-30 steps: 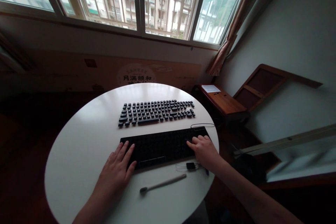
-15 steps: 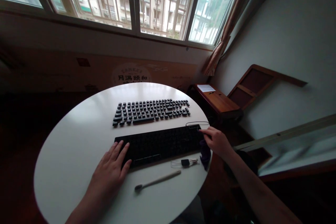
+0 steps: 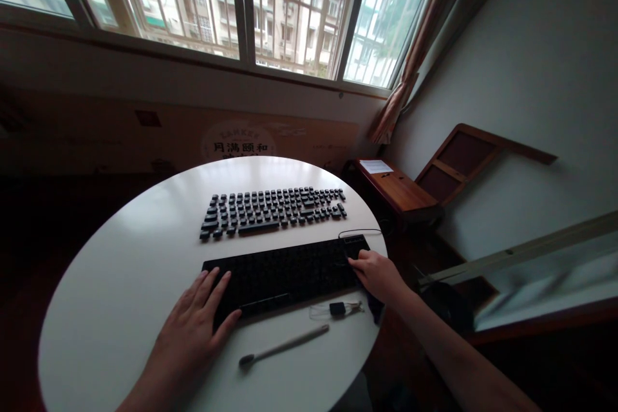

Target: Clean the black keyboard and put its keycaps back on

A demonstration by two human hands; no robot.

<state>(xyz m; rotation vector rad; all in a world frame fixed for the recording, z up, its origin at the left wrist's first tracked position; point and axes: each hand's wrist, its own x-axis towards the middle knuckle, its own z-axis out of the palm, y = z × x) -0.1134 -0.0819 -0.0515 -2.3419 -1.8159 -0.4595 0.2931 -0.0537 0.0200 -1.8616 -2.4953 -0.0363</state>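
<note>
A black keyboard base (image 3: 290, 270) without its keycaps lies on a round white table (image 3: 120, 257). My left hand (image 3: 193, 328) lies flat with fingers spread on the keyboard's left front corner. My right hand (image 3: 374, 273) is closed on a dark cloth (image 3: 374, 306) and presses it against the keyboard's right end. The loose black keycaps (image 3: 270, 209) are laid out in rows behind the keyboard.
A slim brush (image 3: 284, 346) and a small wire keycap puller (image 3: 335, 309) lie in front of the keyboard. The keyboard's cable (image 3: 360, 230) loops at its right rear corner. A low wooden desk (image 3: 396, 190) stands right of the table, under the window.
My right hand lifted off the keyboard to its right rear corner with the cloth hanging, then came back down onto the right end. My left hand stayed put.
</note>
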